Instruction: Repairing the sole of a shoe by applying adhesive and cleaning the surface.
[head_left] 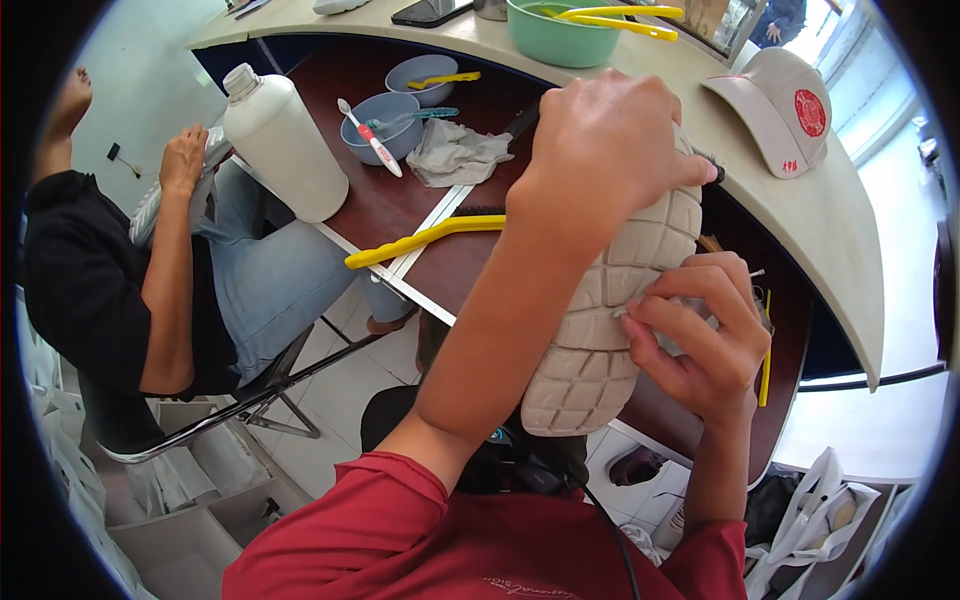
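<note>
A shoe is held up with its beige, grid-grooved sole [575, 375] facing me. My left hand [605, 150] is closed around its upper end. Against the sole's right edge, my right hand [705, 330] is closed in a pinch on a small white stick [621, 311] that looks like a cotton swab. A thin white end also shows beyond the knuckles. Most of the shoe's upper is hidden behind the sole and my hands. Left of my left forearm lies a yellow-handled brush [430, 240] with dark bristles, partly covered by the arm.
A white bottle [285, 140], grey-blue bowls [382, 125] with brushes, and a crumpled white cloth [460, 153] stand on the dark red surface. On the raised counter are a green basin [560, 40] and a cap [775, 110]. Another person [110, 270] sits at left holding a shoe.
</note>
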